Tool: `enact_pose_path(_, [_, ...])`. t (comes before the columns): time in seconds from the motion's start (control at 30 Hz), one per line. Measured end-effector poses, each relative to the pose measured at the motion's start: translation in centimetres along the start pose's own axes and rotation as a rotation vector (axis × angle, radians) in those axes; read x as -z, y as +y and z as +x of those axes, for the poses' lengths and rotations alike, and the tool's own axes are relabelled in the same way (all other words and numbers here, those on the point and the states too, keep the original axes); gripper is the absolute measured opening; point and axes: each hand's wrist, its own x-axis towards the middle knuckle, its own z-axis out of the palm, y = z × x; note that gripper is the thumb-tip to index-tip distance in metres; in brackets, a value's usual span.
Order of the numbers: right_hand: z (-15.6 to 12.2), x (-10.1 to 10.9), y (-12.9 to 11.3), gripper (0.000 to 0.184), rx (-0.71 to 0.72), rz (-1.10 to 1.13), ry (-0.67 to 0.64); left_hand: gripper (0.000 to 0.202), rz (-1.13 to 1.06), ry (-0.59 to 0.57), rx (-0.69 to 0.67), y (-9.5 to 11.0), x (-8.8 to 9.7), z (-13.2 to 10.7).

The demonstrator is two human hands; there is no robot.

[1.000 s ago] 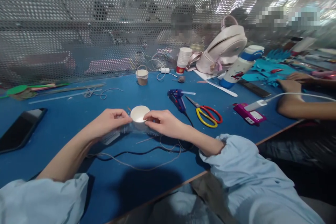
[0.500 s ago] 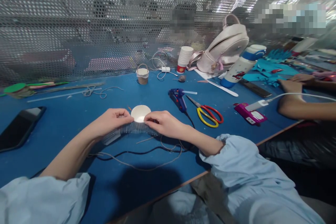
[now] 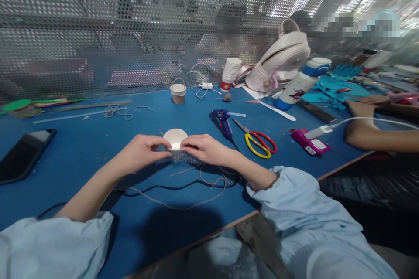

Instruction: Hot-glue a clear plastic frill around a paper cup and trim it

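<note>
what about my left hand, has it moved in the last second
Yes, slightly. The left hand has slid right, toward the blue glue gun, closing most of the gap to the right hand at the white paper cup.

No lettering is legible — the print on the bottle (image 3: 296, 87) is too blurred.

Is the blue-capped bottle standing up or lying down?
Lying down: the bottle slants on its side, cap end by the pink bag.
</note>
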Motion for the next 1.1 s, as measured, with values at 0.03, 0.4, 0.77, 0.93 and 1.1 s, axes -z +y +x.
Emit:
enact_pose_path(0.03, [0.1,0.2,0.2,0.019,0.004,0.011,-0.014,0.029,0.027,0.0,-0.036,-0.1,-0.1,0.0])
enact_pose_path(0.4, [0.8,1.6,2.8,0.022,0.062,0.067,-0.127,0.029,0.113,-0.02,-0.088,0.4,-0.7,0.3])
enact_pose_path(0.77, [-0.4,1.1,2.6,0.025,0.12,-0.099,0.045,0.027,0.188,0.221,-0.05,1.9,-4.0,-2.1])
enact_pose_path(0.93, [-1.1,0.5,1.8,0.024,-0.096,0.113,0.133,0.03,0.352,0.296,-0.166,1.6,-6.0,-3.3])
enact_pose_path(1.1, [-1.2,0.7,1.5,0.014,-0.369,0.444,0.132,0.034,0.513,0.337,-0.259,1.8,-6.4,-3.9])
